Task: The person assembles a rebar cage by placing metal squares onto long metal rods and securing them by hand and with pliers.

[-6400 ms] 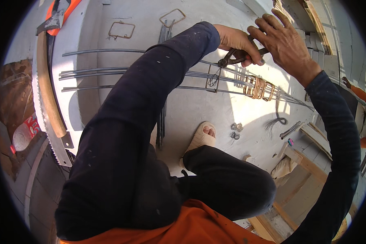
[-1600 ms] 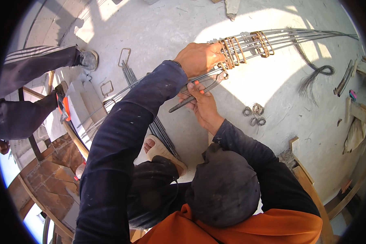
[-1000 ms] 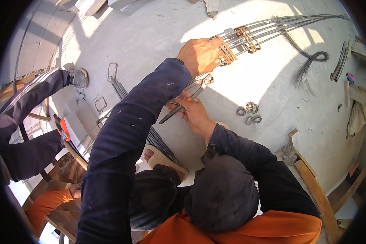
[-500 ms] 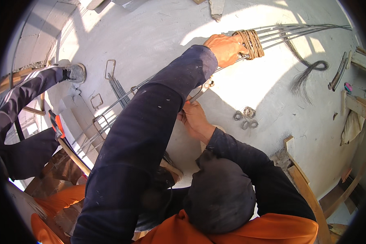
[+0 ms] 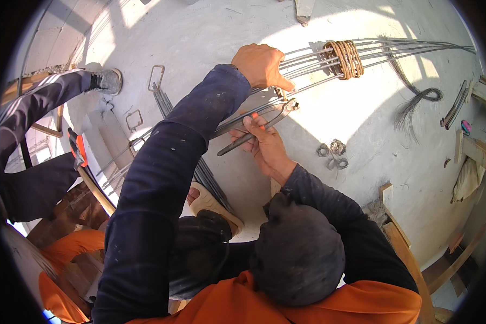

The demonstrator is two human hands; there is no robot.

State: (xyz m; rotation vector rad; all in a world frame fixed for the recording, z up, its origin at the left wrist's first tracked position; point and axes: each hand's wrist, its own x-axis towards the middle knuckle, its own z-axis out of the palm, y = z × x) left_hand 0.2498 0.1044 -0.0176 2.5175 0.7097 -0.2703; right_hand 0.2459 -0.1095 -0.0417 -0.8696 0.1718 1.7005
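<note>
My left hand (image 5: 259,66) reaches over a bundle of long thin steel rods (image 5: 308,63). Its fingers curl over them, and its thumb comes down on the near side by a bent stirrup (image 5: 279,93). Below it, my right hand (image 5: 270,146) holds a pair of pincers (image 5: 278,116), the jaws pointing up and right near that stirrup, the dark handles spread. Something small and orange shows at the right fingers. Farther right on the rods sits a tight stack of brownish stirrups (image 5: 344,59), apart from both hands.
Small wire coils (image 5: 335,154) and a loose wire hank (image 5: 410,105) lie at right. More rods (image 5: 208,178) lie by my sandalled foot (image 5: 213,208). Another person's leg and shoe (image 5: 107,81) are at left, near an orange-and-black tool (image 5: 78,148). Planks (image 5: 407,248) edge the right.
My left hand has moved left along the rods, away from the stirrup stack. My right hand and the pincers show more fully, with the handles in view.
</note>
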